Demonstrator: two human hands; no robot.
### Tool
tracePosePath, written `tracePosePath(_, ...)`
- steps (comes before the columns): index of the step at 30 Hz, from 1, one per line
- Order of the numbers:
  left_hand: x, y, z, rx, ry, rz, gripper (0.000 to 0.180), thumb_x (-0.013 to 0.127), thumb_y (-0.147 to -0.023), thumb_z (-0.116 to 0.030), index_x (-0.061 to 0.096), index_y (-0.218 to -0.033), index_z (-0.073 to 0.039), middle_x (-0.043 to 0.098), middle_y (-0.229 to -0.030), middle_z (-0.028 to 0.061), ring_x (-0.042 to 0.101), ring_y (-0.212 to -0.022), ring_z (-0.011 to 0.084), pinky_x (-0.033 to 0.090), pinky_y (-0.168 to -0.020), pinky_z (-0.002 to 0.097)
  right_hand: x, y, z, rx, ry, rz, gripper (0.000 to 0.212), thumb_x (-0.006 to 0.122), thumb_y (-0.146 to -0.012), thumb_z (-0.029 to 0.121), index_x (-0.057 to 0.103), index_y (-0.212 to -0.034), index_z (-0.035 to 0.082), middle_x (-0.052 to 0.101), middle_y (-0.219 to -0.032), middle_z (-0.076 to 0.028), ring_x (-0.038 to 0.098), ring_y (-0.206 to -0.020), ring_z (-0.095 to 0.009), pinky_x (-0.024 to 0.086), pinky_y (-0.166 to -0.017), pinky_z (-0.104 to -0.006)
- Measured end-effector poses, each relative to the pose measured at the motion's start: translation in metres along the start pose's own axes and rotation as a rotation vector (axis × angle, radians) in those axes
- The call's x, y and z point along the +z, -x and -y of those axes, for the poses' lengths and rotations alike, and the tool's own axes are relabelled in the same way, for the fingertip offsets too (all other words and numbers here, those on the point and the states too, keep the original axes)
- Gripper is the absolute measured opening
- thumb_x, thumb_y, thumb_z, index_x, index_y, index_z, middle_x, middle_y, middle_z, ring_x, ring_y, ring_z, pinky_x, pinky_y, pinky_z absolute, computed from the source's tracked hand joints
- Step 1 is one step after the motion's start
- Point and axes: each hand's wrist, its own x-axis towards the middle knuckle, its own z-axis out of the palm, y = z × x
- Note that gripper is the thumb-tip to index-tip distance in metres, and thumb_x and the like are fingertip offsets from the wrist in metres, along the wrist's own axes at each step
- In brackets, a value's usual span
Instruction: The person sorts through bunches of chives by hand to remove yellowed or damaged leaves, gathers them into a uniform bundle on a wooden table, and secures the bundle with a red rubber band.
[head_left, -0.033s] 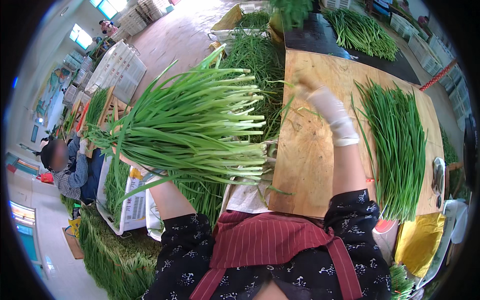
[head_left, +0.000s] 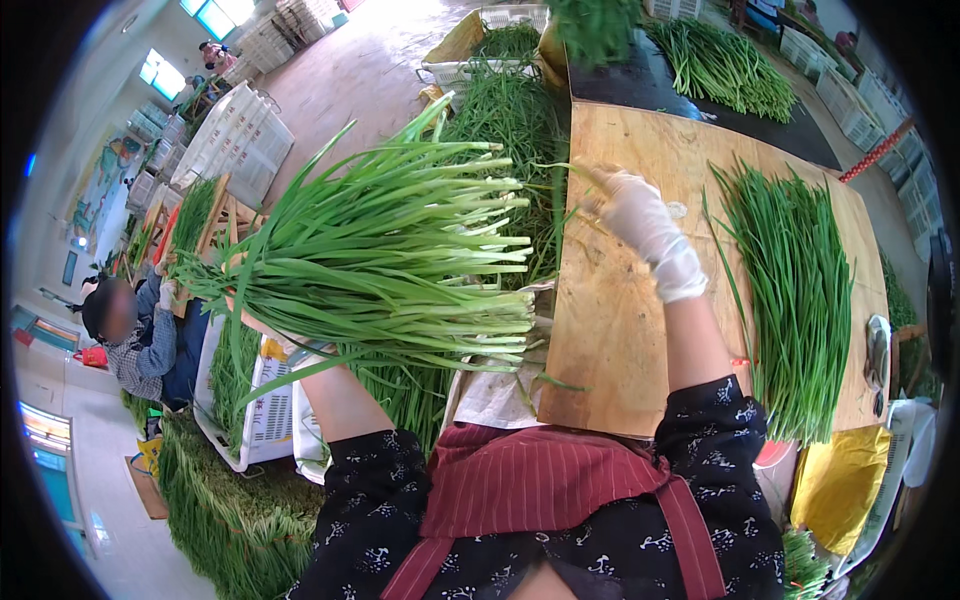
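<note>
A big bunch of garlic chives (head_left: 400, 255) rests across my left hand (head_left: 300, 352), its pale cut stem ends fanned out to the right. Leaves cover most of that hand; its fingers seem wrapped around the leafy end from below. My right hand (head_left: 635, 215), in a whitish glove, hovers over the wooden board (head_left: 610, 340), right of the stem ends. Its fingers are closed, with thin, yellowish-green chive leaves at the fingertips. A neat pile of chives (head_left: 795, 300) lies on the board's right side.
Loose chives (head_left: 510, 125) are heaped beyond the bunch, near a white crate (head_left: 460, 75). More chives (head_left: 725, 75) lie on the black tabletop (head_left: 640, 75). A co-worker (head_left: 140, 335) sits at the left beside a white crate (head_left: 255, 400). Gold sheeting (head_left: 840, 480) hangs at lower right.
My right hand has shifted slightly down and looks sharper, with its glove turned more into view. The left hand and the bunch have barely moved.
</note>
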Motion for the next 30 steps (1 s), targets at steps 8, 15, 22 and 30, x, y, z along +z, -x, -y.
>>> tracePosePath(8,0.003,0.001,0.002,0.036,0.005,0.083,0.033,0.047,-0.086,-0.037,0.056,-0.104,-0.011,0.058,-0.103,0.0054,0.056,-0.096,0.0227,0.045,-0.086,0.0418,0.085,-0.014,-0.012,0.430,0.333,0.009,0.040,0.059,-0.084,0.033,0.062,-0.105,-0.001,0.065,-0.097,-0.010,0.058,-0.091,-0.015,0.043,-0.082,-0.0247)
tracePosePath(15,0.000,0.013,0.007,0.004,0.270,0.154,0.049,0.044,-0.085,-0.049,0.054,-0.115,-0.012,0.056,-0.113,0.0097,0.050,-0.110,0.0263,0.039,-0.096,0.0449,0.112,0.015,-0.026,0.276,0.106,-0.073,0.021,0.062,-0.082,0.018,0.065,-0.090,-0.001,0.065,-0.089,-0.006,0.058,-0.082,-0.010,0.045,-0.076,-0.0224)
tracePosePath(22,0.012,0.010,-0.021,0.017,0.186,0.225,0.049,0.043,-0.085,-0.049,0.054,-0.115,-0.012,0.056,-0.114,0.0098,0.050,-0.110,0.0265,0.038,-0.096,0.0450,0.022,0.045,-0.011,-0.295,-0.308,-0.145,0.018,0.060,-0.082,0.019,0.065,-0.090,0.003,0.063,-0.081,-0.009,0.058,-0.072,-0.017,0.046,-0.070,-0.0294)
tracePosePath(30,0.022,0.006,-0.023,0.006,0.141,0.226,0.049,0.043,-0.085,-0.049,0.055,-0.115,-0.012,0.056,-0.114,0.0098,0.050,-0.110,0.0267,0.037,-0.097,0.0451,0.054,-0.042,-0.014,0.112,0.718,-0.235,0.033,0.061,-0.082,0.021,0.059,-0.105,-0.003,0.065,-0.086,-0.008,0.060,-0.082,-0.016,0.046,-0.072,-0.0290)
